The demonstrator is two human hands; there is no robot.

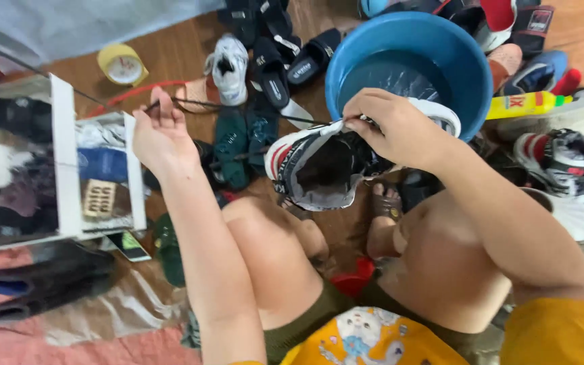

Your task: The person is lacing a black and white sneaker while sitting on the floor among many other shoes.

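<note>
i see my right hand [393,125] with its fingers pinched together on the upper edge of a sneaker [319,165], grey inside with red and white on its side, which hangs over my knees, just in front of the blue basin [468,67]. my left hand [160,132] is raised to the left, well apart from the sneaker, and its fingers are closed on a dark shoelace [238,107]; the lace runs tight from this hand across to the sneaker. the basin stands on the wooden floor [177,54] and has water in it. around it lie many shoes: a white sneaker [228,67], black sandals [272,67] and a pair of green slippers [245,142]. a yellow bottle [528,105] lies just right of the basin, and a yellow tape roll [123,64] lies far left.
</note>
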